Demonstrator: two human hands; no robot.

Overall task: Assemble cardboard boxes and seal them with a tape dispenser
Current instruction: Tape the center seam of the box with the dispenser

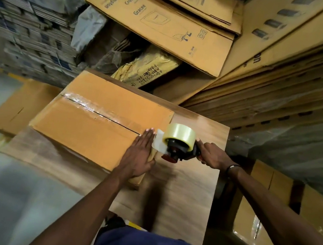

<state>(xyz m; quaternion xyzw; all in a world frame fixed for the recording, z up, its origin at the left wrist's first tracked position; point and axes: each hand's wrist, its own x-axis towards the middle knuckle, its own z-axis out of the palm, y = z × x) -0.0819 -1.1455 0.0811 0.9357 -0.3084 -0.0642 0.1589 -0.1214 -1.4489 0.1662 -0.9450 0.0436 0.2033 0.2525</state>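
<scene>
Box [99,122] lies on worktop [189,187], top seam taped. Left hand [138,156] flat, fingers straight, pressing box's near edge to steady it. Right hand [212,154] fingers curled around dispenser [178,143] handle, held at seam's end, likely finishing strip.

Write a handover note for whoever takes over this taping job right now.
Left hand: flat, pressing the tape end down at the near edge of the cardboard box.
Right hand: grips the tape dispenser, just off that edge.
The box sits on the wooden table.
Done: flaps closed, tape laid along the top seam.
Left: cut the tape, smooth the end down; other seams not visible.
</scene>
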